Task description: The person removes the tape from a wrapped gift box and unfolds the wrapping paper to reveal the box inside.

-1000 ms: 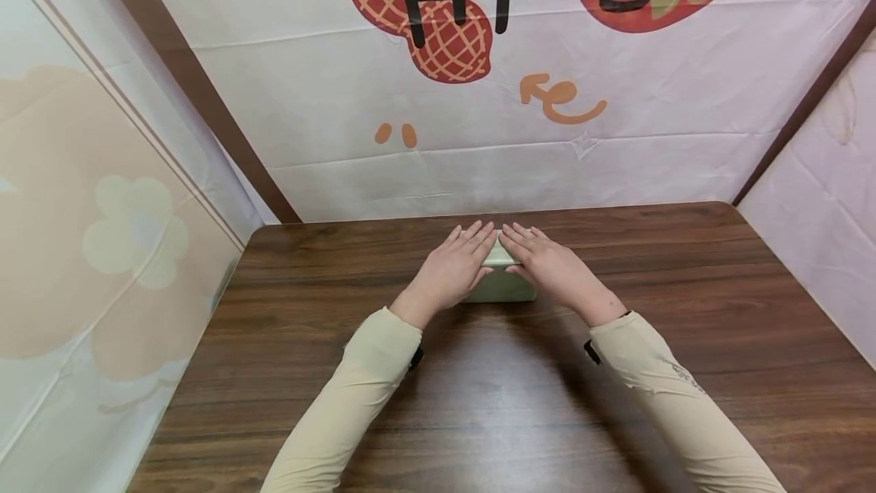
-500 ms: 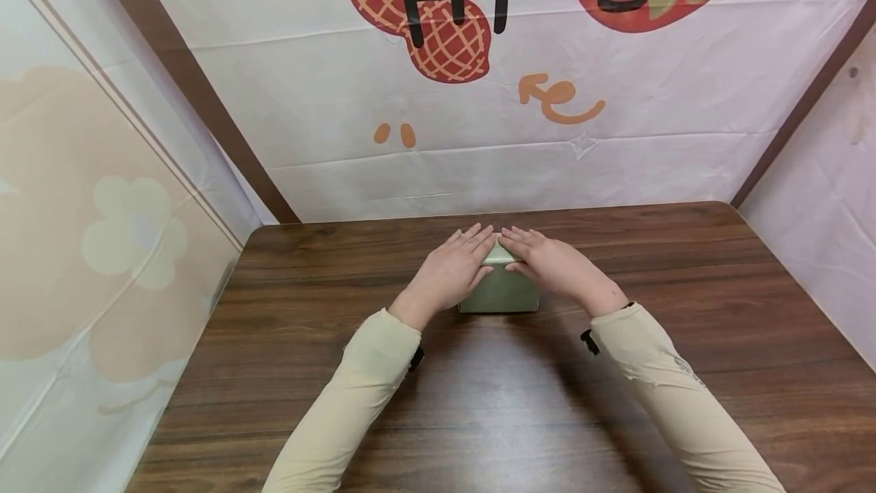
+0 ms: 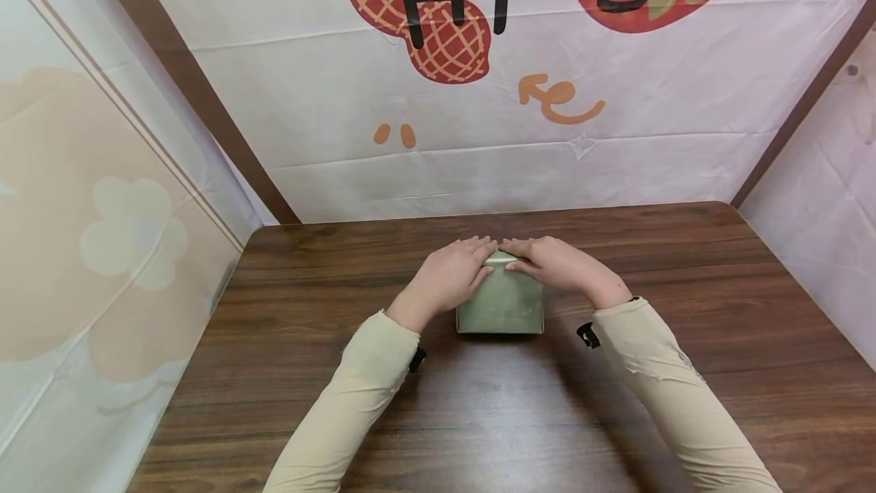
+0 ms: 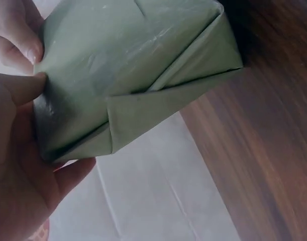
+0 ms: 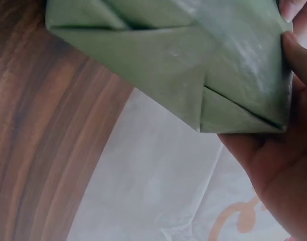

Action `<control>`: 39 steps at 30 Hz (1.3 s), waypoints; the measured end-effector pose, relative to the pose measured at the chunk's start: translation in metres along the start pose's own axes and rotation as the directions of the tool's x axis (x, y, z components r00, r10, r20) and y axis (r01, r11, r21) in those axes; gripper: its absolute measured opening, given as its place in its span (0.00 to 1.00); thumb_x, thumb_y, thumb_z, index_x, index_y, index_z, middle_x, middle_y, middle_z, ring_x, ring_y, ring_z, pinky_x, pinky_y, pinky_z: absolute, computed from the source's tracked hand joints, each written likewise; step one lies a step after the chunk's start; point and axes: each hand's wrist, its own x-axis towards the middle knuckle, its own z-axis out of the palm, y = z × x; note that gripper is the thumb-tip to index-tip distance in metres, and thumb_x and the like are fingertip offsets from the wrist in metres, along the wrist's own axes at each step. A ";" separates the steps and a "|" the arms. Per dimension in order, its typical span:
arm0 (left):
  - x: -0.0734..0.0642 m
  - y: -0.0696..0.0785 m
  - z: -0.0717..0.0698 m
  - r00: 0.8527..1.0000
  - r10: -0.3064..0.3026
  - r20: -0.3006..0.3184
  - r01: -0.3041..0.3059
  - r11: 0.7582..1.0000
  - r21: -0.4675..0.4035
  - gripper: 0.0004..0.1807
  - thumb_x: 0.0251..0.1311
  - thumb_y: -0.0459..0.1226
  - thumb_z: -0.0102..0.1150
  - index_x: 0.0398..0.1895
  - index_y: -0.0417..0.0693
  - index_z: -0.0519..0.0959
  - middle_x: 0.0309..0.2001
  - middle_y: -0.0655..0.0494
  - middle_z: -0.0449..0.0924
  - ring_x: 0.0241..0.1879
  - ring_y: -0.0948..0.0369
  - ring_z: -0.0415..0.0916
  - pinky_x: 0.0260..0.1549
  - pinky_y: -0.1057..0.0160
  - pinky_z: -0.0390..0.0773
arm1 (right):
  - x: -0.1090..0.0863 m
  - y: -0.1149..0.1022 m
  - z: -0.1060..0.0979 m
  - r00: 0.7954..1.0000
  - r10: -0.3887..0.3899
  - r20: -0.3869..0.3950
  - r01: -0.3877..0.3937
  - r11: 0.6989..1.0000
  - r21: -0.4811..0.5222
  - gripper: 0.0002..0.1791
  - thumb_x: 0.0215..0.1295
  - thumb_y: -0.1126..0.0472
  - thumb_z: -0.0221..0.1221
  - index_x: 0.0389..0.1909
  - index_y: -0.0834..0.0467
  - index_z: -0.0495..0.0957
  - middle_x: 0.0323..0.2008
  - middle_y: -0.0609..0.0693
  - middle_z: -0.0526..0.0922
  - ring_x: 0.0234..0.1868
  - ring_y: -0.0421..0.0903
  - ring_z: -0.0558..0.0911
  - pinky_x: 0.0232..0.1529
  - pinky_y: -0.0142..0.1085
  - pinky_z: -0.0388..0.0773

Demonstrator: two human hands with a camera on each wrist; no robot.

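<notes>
A box wrapped in pale green paper (image 3: pixel 503 306) is on the brown table, its front face toward me. Both hands grip its upper edge, thumbs on the near face and fingers reaching over the top and far side. My left hand (image 3: pixel 448 276) has the upper left corner and my right hand (image 3: pixel 561 268) the upper right, fingertips almost meeting in the middle. In the left wrist view, folded paper flaps show on the end of the wrapped box (image 4: pixel 98 65). Similar folds cross the opposite end of the wrapped box (image 5: pixel 233 55) in the right wrist view.
A dark wood-grain table (image 3: pixel 479 417) with rounded far corners lies beneath. Right behind its back edge hangs a white printed cloth (image 3: pixel 308 112). Another printed cloth (image 3: pixel 61 265) stands along the left side, and a pale one (image 3: pixel 821 189) on the right.
The box's lower edge has come nearer to me and more of its front face shows, while its top has narrowed from view. Both hands have shifted slightly toward me with it.
</notes>
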 end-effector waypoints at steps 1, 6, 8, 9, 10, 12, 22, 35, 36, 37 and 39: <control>0.000 0.001 0.001 1.000 0.001 -0.011 -0.001 1.000 0.012 0.26 0.73 0.45 0.41 0.68 0.43 0.64 0.67 0.50 0.64 0.67 0.56 0.60 0.65 0.58 0.57 | 0.000 0.001 0.001 1.000 0.006 -0.004 -0.006 1.000 0.005 0.27 0.71 0.54 0.52 0.66 0.63 0.65 0.64 0.62 0.67 0.63 0.58 0.67 0.61 0.51 0.63; 0.001 0.001 0.007 0.995 0.007 -0.097 -0.001 0.998 0.061 0.25 0.72 0.43 0.44 0.67 0.40 0.65 0.66 0.48 0.66 0.66 0.54 0.62 0.64 0.57 0.58 | 0.002 0.007 0.014 0.988 -0.024 -0.150 0.017 0.999 -0.050 0.27 0.69 0.55 0.53 0.64 0.65 0.67 0.64 0.62 0.66 0.64 0.59 0.66 0.62 0.51 0.62; 0.003 -0.001 0.009 0.995 0.002 -0.099 0.003 0.999 0.045 0.25 0.71 0.42 0.44 0.67 0.39 0.64 0.66 0.48 0.66 0.66 0.54 0.62 0.64 0.57 0.59 | 0.002 0.009 0.021 0.967 -0.054 -0.249 0.030 0.995 -0.098 0.26 0.68 0.56 0.56 0.63 0.65 0.69 0.64 0.62 0.67 0.64 0.59 0.67 0.62 0.51 0.62; 0.005 -0.002 0.008 0.995 -0.003 -0.096 0.006 1.000 0.024 0.25 0.71 0.42 0.45 0.67 0.39 0.65 0.65 0.48 0.66 0.65 0.54 0.62 0.64 0.58 0.59 | 0.003 0.010 0.025 0.952 -0.074 -0.298 0.036 0.991 -0.130 0.26 0.67 0.57 0.57 0.62 0.65 0.70 0.63 0.63 0.68 0.64 0.59 0.67 0.63 0.51 0.61; 0.007 -0.003 0.009 0.996 -0.011 -0.085 0.012 1.000 0.005 0.25 0.71 0.42 0.45 0.67 0.40 0.64 0.66 0.48 0.66 0.65 0.54 0.62 0.63 0.58 0.60 | 0.003 0.011 0.029 0.935 -0.091 -0.343 0.036 0.986 -0.165 0.26 0.66 0.57 0.58 0.61 0.66 0.70 0.62 0.63 0.69 0.64 0.59 0.67 0.63 0.51 0.61; 0.012 -0.007 0.009 0.998 -0.026 -0.057 0.025 0.999 -0.034 0.25 0.71 0.42 0.45 0.68 0.41 0.64 0.66 0.48 0.65 0.65 0.54 0.62 0.63 0.59 0.60 | 0.004 0.012 0.037 0.902 -0.118 -0.414 0.019 0.972 -0.235 0.26 0.64 0.58 0.60 0.60 0.67 0.71 0.62 0.64 0.69 0.64 0.58 0.66 0.64 0.51 0.59; 0.027 -0.023 0.022 0.998 -0.058 -0.031 0.056 0.997 -0.061 0.27 0.73 0.42 0.38 0.70 0.39 0.59 0.70 0.46 0.56 0.70 0.52 0.50 0.67 0.58 0.50 | 0.007 0.012 0.062 0.905 -0.068 -0.419 -0.096 0.928 -0.359 0.34 0.68 0.58 0.55 0.68 0.71 0.57 0.70 0.64 0.54 0.72 0.58 0.49 0.68 0.53 0.47; 0.025 -0.027 0.040 0.993 -0.088 -0.083 0.082 0.994 -0.076 0.31 0.74 0.45 0.36 0.73 0.38 0.50 0.74 0.44 0.43 0.73 0.50 0.38 0.68 0.54 0.43 | 0.010 0.014 0.077 0.922 -0.105 -0.372 -0.033 0.937 -0.348 0.34 0.70 0.56 0.51 0.68 0.72 0.54 0.70 0.67 0.50 0.71 0.60 0.49 0.69 0.51 0.44; 0.024 -0.027 0.041 0.992 -0.092 -0.087 0.084 0.993 -0.089 0.31 0.73 0.45 0.37 0.73 0.38 0.51 0.74 0.44 0.43 0.73 0.49 0.39 0.68 0.54 0.43 | 0.010 0.014 0.078 0.924 -0.103 -0.368 -0.030 0.940 -0.340 0.35 0.70 0.55 0.51 0.68 0.72 0.53 0.71 0.67 0.49 0.71 0.60 0.49 0.69 0.51 0.43; 0.024 -0.027 0.043 0.991 -0.095 -0.090 0.086 0.991 -0.099 0.31 0.73 0.45 0.37 0.72 0.37 0.51 0.74 0.43 0.44 0.72 0.49 0.40 0.68 0.54 0.44 | 0.011 0.014 0.079 0.926 -0.101 -0.364 -0.027 0.943 -0.331 0.35 0.70 0.54 0.50 0.69 0.72 0.53 0.71 0.67 0.49 0.71 0.60 0.49 0.69 0.50 0.42; 0.023 -0.027 0.046 0.991 -0.109 -0.082 0.099 0.988 -0.122 0.31 0.74 0.45 0.36 0.72 0.37 0.51 0.73 0.43 0.45 0.72 0.49 0.41 0.68 0.53 0.45 | 0.011 0.013 0.081 0.932 -0.091 -0.352 -0.031 0.945 -0.326 0.35 0.70 0.54 0.49 0.69 0.72 0.54 0.71 0.66 0.49 0.72 0.60 0.49 0.69 0.50 0.42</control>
